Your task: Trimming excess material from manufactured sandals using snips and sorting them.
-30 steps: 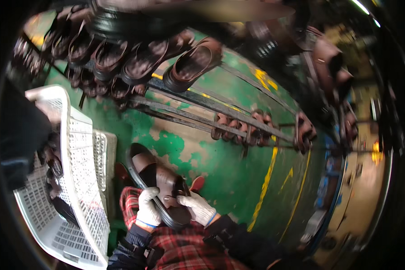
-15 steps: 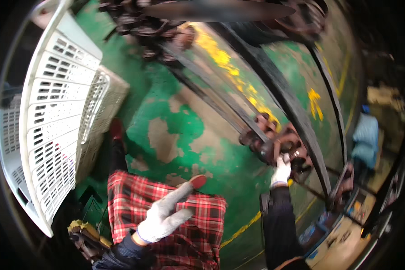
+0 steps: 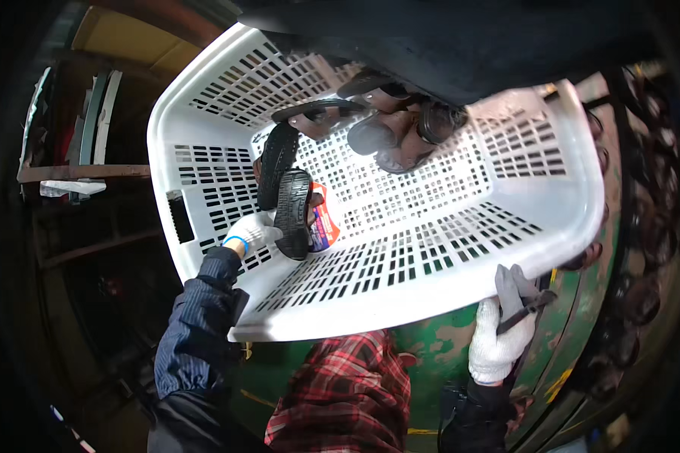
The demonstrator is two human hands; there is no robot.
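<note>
My left hand (image 3: 253, 232), in a white knitted glove, reaches inside a white plastic basket (image 3: 400, 306). Its fingers are closed at the edge of a sandal (image 3: 293, 215) whose black ridged sole faces me. Another dark sandal (image 3: 278, 166) leans right behind that one. Several brown and black sandals (image 3: 400, 132) lie at the basket's far side. Just outside the near right rim is my right hand (image 3: 502, 328), gloved in white with grey fingers. A thin dark strip (image 3: 527, 311) crosses its fingers; what it belongs to I cannot make out.
A red and purple printed piece (image 3: 326, 219) lies in the basket beside the sandal. Red plaid cloth (image 3: 347, 392) covers my lap below the rim. Dark shelving (image 3: 83, 174) stands at the left. Rows of brown footwear (image 3: 642, 302) line the right, beyond the green floor (image 3: 438, 355).
The view has swung from the rack to the basket. My left hand has gone from above the plaid cloth into the basket; my right has left the brown footwear on the rack.
</note>
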